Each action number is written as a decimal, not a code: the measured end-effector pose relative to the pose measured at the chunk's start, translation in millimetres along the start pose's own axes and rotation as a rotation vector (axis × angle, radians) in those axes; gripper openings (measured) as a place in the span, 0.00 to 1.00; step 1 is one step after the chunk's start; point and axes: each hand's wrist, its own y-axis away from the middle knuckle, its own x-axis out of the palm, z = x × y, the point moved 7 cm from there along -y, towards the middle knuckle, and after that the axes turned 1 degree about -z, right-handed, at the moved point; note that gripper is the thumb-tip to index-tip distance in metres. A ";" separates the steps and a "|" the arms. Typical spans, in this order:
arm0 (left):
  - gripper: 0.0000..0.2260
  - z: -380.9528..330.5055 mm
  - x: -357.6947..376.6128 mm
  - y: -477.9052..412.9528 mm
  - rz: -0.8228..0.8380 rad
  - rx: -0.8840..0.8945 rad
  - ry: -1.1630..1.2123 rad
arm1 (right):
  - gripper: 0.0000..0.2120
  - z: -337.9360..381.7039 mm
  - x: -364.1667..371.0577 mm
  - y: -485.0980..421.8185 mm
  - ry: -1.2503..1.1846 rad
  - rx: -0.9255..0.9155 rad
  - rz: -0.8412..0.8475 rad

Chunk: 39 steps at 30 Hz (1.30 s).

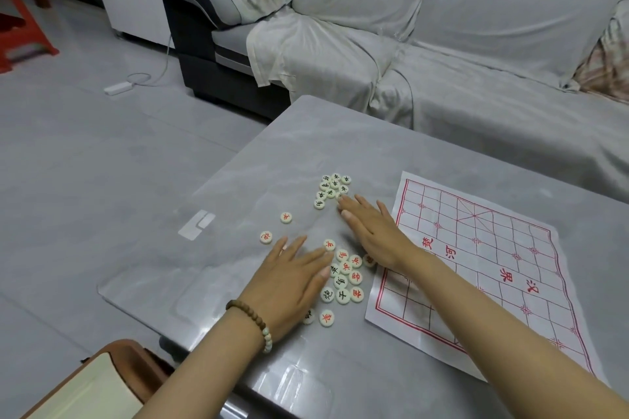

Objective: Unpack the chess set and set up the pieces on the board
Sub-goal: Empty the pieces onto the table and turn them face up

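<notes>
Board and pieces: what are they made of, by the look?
Board: thin paper or plastic sheet, matte white with red print; it shows creases and wavy edges. Pieces: probably plastic or resin, smooth cream discs with a slight sheen and red or black characters; not certain.

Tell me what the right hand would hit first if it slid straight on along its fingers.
The cluster of black-lettered pieces. The right hand lies flat, fingers pointing away and left, and its fingertips seem to touch the nearest piece; contact is hard to judge.
</notes>
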 end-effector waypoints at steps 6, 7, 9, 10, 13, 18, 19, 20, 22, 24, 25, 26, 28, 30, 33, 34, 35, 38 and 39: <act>0.37 -25.6 26.8 27.3 0.166 0.067 -0.022 | 0.25 9.2 -3.0 30.2 -0.044 -0.108 -0.097; 0.37 -27.2 30.6 29.7 0.182 0.067 -0.022 | 0.26 9.9 -1.7 36.3 -0.038 -0.118 -0.096; 0.37 -28.2 33.4 31.4 0.190 0.060 -0.045 | 0.26 10.2 -0.2 47.0 -0.031 -0.120 -0.095; 0.37 -28.3 33.2 30.8 0.183 0.053 -0.065 | 0.26 10.2 0.4 51.0 -0.027 -0.120 -0.095; 0.40 -25.4 33.7 27.6 0.160 0.020 -0.127 | 0.29 14.0 2.7 60.6 -0.008 -0.144 -0.076; 0.53 -3.3 31.9 17.6 0.116 -0.107 -0.204 | 0.25 25.5 15.1 67.0 -0.012 -0.177 0.038; 0.55 2.5 30.1 15.0 0.110 -0.136 -0.198 | 0.24 26.6 17.6 65.0 -0.030 -0.154 0.060; 0.56 7.3 28.7 12.6 0.107 -0.156 -0.198 | 0.24 27.6 20.8 62.2 -0.041 -0.127 0.085; 0.56 14.3 26.1 7.2 0.093 -0.170 -0.209 | 0.24 29.6 29.2 57.9 -0.029 -0.075 0.127; 0.52 18.7 25.4 1.6 0.083 -0.172 -0.214 | 0.25 29.4 37.0 57.3 0.010 -0.030 0.140; 0.47 21.0 25.4 -1.3 0.077 -0.173 -0.218 | 0.26 29.1 39.8 58.5 0.035 -0.017 0.134; 0.44 23.8 24.5 -4.8 0.063 -0.173 -0.217 | 0.27 29.6 42.0 60.9 0.061 -0.009 0.126; 0.36 29.4 20.4 -10.2 0.052 -0.182 -0.192 | 0.32 33.9 47.6 67.7 0.108 -0.008 0.124; 0.25 35.9 16.5 -13.5 0.068 -0.196 -0.129 | 0.39 45.7 54.0 76.4 0.110 -0.035 0.130; 0.21 41.2 4.6 -13.2 0.028 -0.196 0.002 | 0.31 62.3 60.2 84.6 0.028 -0.070 0.181; 0.21 44.2 -2.0 -12.0 -0.010 -0.205 0.032 | 0.28 64.5 57.0 83.5 -0.008 -0.070 0.180; 0.22 48.1 -9.3 -10.0 -0.055 -0.220 0.051 | 0.26 64.2 51.9 80.0 -0.022 -0.072 0.162; 0.21 63.0 -26.4 -0.2 -0.144 -0.290 0.084 | 0.24 64.5 41.3 61.8 0.006 -0.115 0.124; 0.21 67.9 -29.3 3.4 -0.160 -0.314 0.095 | 0.24 65.7 42.3 55.0 0.013 -0.133 0.134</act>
